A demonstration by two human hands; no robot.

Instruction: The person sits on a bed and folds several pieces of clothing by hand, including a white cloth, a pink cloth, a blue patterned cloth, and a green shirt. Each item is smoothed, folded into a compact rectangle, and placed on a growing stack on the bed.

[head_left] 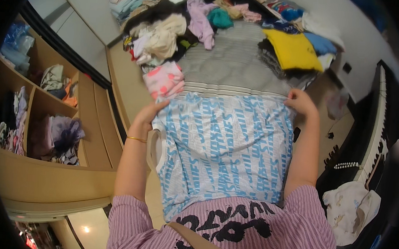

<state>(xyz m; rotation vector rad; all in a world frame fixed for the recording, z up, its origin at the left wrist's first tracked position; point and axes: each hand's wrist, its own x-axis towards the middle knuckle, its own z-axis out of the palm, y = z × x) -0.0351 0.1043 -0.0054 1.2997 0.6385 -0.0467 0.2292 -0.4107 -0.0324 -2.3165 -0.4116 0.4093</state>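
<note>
A white T-shirt (225,149) with blue printed lettering hangs spread out in front of my chest, turned sideways. Its white-banded neck opening (160,149) faces left. My left hand (152,114), below a thin gold bangle (137,139), pinches the shirt's upper left corner. At the upper right corner my right hand (300,103) grips the edge between thumb and fingers. The fabric sags in soft creases between both hands, and its lower edge lies against my striped top. Just beyond the left hand sits a folded pink cloth with red spots (165,79).
Ahead is a grey quilted bed (231,58) with clothing heaps (164,33) on the left and a yellow folded garment (295,50) on the right. A wooden wardrobe (95,118) with filled compartments stands left. At right are a black piano-like keyboard (379,117) and a white cloth (347,209).
</note>
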